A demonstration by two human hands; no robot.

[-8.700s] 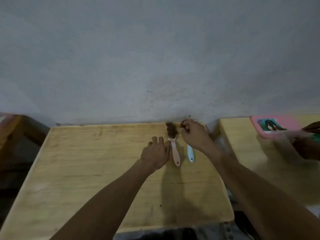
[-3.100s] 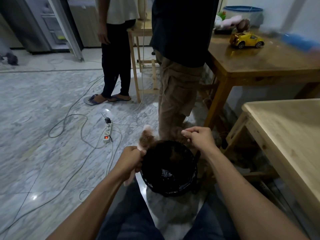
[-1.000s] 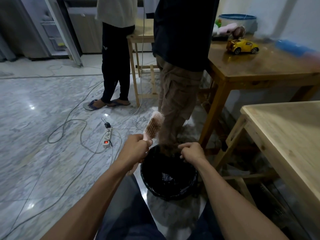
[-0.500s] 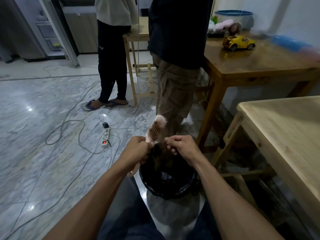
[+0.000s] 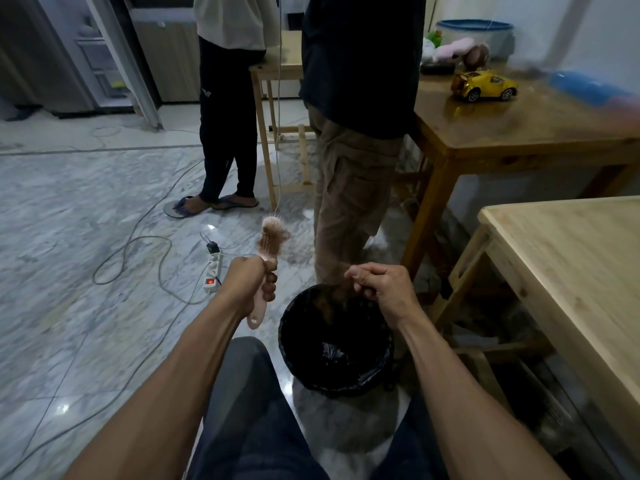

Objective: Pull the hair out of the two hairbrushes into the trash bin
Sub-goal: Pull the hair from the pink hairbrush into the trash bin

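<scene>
This looks like a room in a home. The floor [image 5: 86, 209] is polished grey-veined marble with loose cables across it and a white power strip [image 5: 213, 271] with a lit red switch. Wooden tables [image 5: 519, 133] stand by a pale wall; one bears a yellow toy car [image 5: 485, 85], soft toys [image 5: 453, 51] and a blue-rimmed tub [image 5: 474, 31]. A fridge [image 5: 86, 57] stands at the far left beside wooden cabinets. Two people stand nearby, one in flip-flops [image 5: 207, 204].

No readable text, brand, number or sign anywhere, only a small pale mark on a bystander's dark trousers [image 5: 207, 92], too small to make out
</scene>
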